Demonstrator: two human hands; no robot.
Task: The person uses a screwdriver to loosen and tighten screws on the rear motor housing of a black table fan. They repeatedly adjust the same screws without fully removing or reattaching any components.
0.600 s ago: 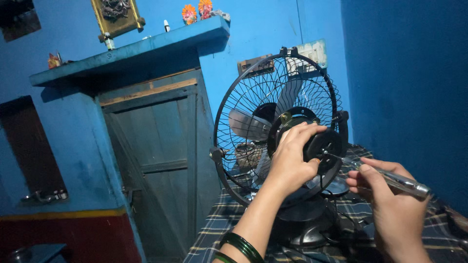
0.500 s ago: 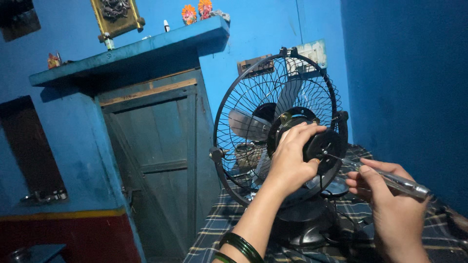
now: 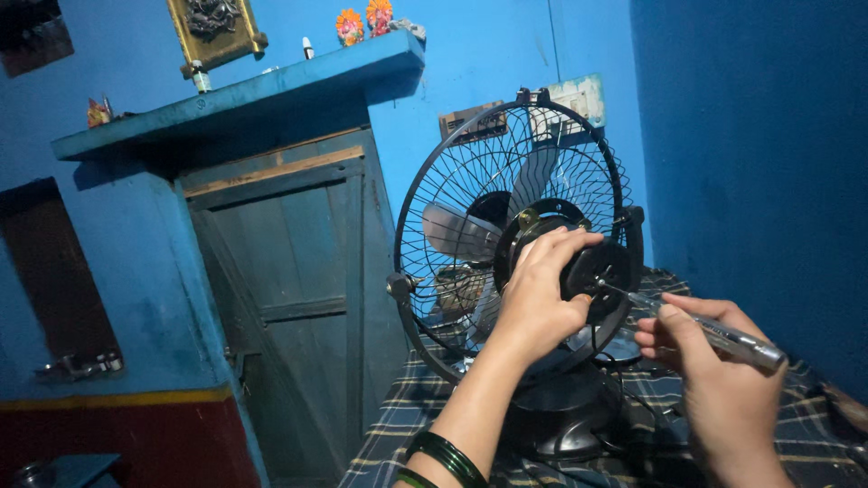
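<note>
A: What's the left hand [image 3: 535, 303] doing on the fan [image 3: 515, 271]?

B: Fingers curled round the black round hub [image 3: 592, 276] at the middle of the wire cage [image 3: 452, 181], thumb under, other fingers over the top rim. Looks like it's there to keep the hub from turning or wobbling, imo.

A: And the right hand [image 3: 723, 389]?

B: Pinching a clear-handled screwdriver [image 3: 701, 327] betw. thumb and first fingers, handle end sticking out past them to the right. The thin tip sits just beyond the left fingertips, touching the hub face. Held low and nearly level, prob. so the tip meets the face square.

A: Where's the fan standing?

B: Below both wrists, on its dark base [image 3: 565, 425], on a checked cloth [image 3: 398, 425] – can't tell if bed or counter under it. Blades are behind the cage, beyond the left fingers.

A: Anything else nearby?

B: Grey wooden door [image 3: 289, 298] left of the fan, blue shelf [image 3: 244, 99] above it w/ small things on top. Green bangles [image 3: 443, 455] on the left wrist.
</note>
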